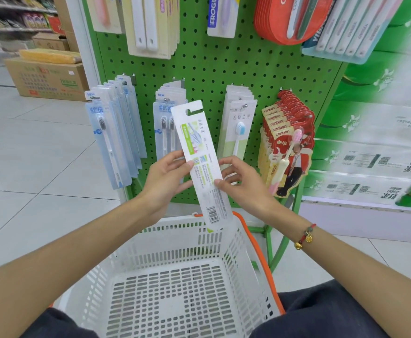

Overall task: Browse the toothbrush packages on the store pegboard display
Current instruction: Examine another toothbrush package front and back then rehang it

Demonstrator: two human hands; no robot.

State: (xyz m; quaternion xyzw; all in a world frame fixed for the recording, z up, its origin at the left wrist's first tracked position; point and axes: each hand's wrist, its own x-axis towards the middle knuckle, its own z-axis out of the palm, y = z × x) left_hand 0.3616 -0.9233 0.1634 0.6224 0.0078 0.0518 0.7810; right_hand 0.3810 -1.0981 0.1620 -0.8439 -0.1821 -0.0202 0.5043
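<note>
Held package (200,164) in front of pegboard (224,69), between left hand (168,181) and right hand (243,186). Basket (175,242) below the hands. Hanging packages (116,132) left of it; carton (48,76) on floor (29,167) far left. Stacked packs (375,154) right of pegboard.

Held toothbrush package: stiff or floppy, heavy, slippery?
The toothbrush package looks fairly stiff: it stays straight though the left hand and right hand pinch only its middle. Probably light, since fingertips suffice. Smooth card might slip.
</note>
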